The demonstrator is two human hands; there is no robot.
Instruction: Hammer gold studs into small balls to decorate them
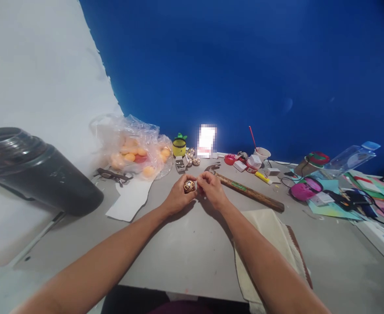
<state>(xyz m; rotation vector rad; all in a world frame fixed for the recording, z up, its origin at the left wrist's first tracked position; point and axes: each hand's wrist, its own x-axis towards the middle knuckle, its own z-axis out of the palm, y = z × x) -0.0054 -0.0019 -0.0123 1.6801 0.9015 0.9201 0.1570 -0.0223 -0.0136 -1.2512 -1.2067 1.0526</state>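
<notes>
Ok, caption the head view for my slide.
Left hand holding a patterned ball, right hand close beside, hammer lying nearby.

So there's a fat dark tumbler (48,174) leaning into the left edge of the frame, and a clear plastic bag (142,124) of orange round things (129,157) slumped left of centre. Pair of dark-framed glasses (113,175) just below it, near a sheet of white paper (129,205). Blue wall (244,65) fills most of the top, white wall (38,52) takes the upper left. Right of centre there's a cup (264,152) with a red stick (252,136) poking up, plus a yellow tube (262,177). Far right's kinda messy: a tilted clear bottle (349,162), blue cap on, a pink round thing (303,189) and a white power strip (382,237) at the lower right.
</notes>
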